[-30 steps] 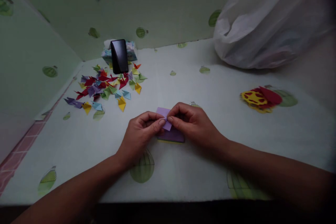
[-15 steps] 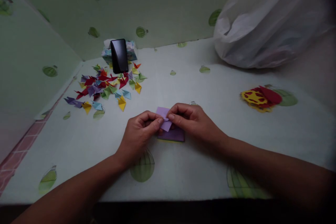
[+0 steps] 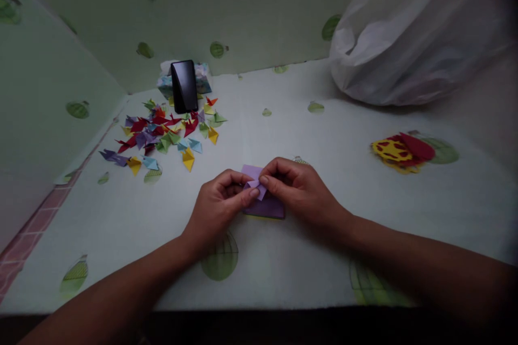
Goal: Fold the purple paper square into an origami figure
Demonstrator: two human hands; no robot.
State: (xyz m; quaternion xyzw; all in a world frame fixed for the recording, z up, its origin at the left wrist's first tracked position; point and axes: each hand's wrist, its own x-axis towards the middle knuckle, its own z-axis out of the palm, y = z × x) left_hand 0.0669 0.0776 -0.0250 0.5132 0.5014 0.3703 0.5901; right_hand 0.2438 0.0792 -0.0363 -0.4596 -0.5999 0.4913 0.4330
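Note:
Between my two hands is a small lilac sheet of origami paper (image 3: 259,190), partly folded. My left hand (image 3: 222,198) pinches its left side, thumb on top. On the other side, my right hand (image 3: 301,186) grips the paper's upper right part between thumb and forefinger. Under it lies a stack of square papers (image 3: 269,209), purple on top with a yellow edge showing below. The fingers hide part of the folds. Farther off to the left, a pile of small folded paper birds (image 3: 162,135) in many colours is spread on the table.
A black phone (image 3: 184,86) leans on a tissue box (image 3: 204,78) behind the pile. At the back right bulges a white plastic bag (image 3: 396,48). Red and yellow cut-out shapes (image 3: 392,150) lie to the right. The table (image 3: 283,280) has a balloon-patterned cover.
My left thumb has moved slightly right and down over the paper. A flap of the lilac sheet has shifted under the fingers. My right hand has barely moved.

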